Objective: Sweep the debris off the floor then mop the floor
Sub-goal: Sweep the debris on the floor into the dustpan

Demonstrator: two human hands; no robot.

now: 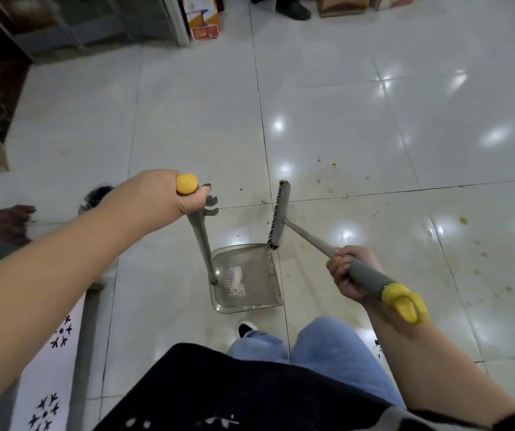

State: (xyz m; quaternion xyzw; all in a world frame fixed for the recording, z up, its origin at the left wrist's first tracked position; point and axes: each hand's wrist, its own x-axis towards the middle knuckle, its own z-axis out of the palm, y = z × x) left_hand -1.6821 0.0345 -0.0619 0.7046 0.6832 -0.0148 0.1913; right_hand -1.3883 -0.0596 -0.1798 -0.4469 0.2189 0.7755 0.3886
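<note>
My left hand (153, 197) grips the yellow-capped top of an upright grey dustpan handle (201, 241). The clear grey dustpan (250, 278) rests flat on the white tiled floor in front of my feet, its open lip facing right. My right hand (348, 275) holds the grey broom handle (371, 276), which ends in a yellow tip near my wrist. The broom head (278, 216) stands on edge just above the pan's far right corner, bristles facing left. Small yellowish-brown spots and specks (332, 181) dot the tiles to the right of the broom.
A glass-fronted cabinet (88, 23) and an orange carton (203, 20) stand at the back. Someone's dark shoe (293, 9) is at the top. A brown broom or mop head (10, 222) and a dark round object (96, 199) lie at the left. A white patterned panel (54, 362) is by my left side.
</note>
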